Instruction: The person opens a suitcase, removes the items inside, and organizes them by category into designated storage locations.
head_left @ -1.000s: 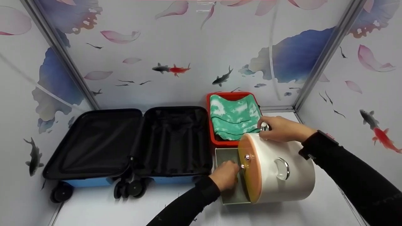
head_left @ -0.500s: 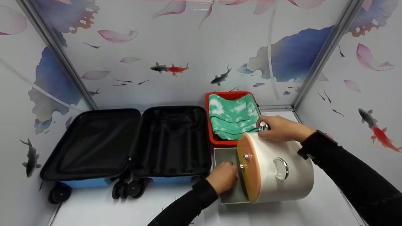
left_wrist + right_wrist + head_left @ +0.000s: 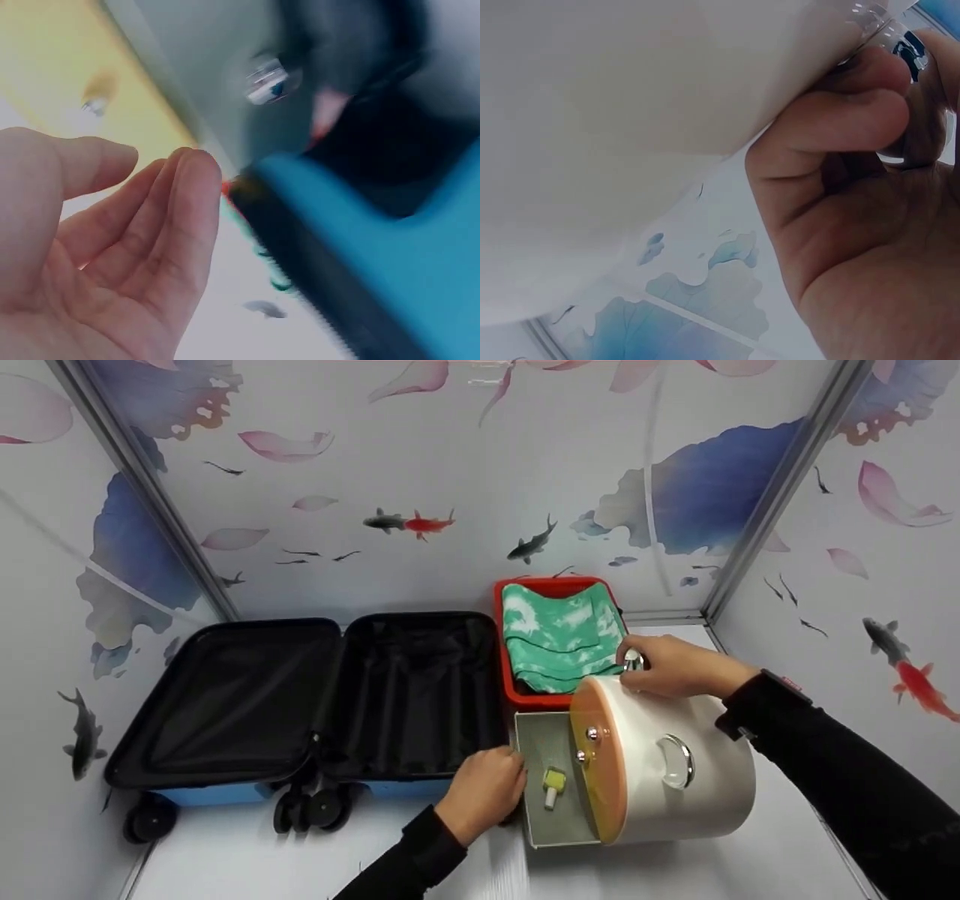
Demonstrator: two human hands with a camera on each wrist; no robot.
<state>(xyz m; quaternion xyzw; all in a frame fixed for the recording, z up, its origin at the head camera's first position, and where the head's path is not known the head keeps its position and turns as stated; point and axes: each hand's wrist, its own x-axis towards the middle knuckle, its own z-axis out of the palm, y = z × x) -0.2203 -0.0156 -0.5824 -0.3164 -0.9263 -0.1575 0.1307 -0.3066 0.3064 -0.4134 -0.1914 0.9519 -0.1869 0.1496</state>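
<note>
A white rounded storage box [image 3: 694,802] with an orange-yellow front [image 3: 600,787] lies on its curved side. Its drawer [image 3: 570,829] is pulled out to the left. In it lies a small nail polish bottle [image 3: 553,780], yellow-green with a white cap. My right hand [image 3: 664,666] grips the chrome handle [image 3: 634,660] on the box's far side; the right wrist view shows fingers [image 3: 855,124] curled round it. Just left of the drawer's outer face is my left hand [image 3: 484,791]. In the left wrist view its fingers [image 3: 191,217] are loosely bent, apart from the drawer's chrome knob [image 3: 266,81].
An open suitcase [image 3: 420,697] with black lining and a blue shell lies to the left, wheels toward me. Behind the drawer stands a red basket [image 3: 544,701] holding a folded green-and-white cloth [image 3: 559,637]. Patterned panels [image 3: 480,472] enclose the back and sides.
My left hand has come out of the drawer and moved left past its outer face. The nail polish bottle now shows inside the drawer. My right hand has stayed on the handle.
</note>
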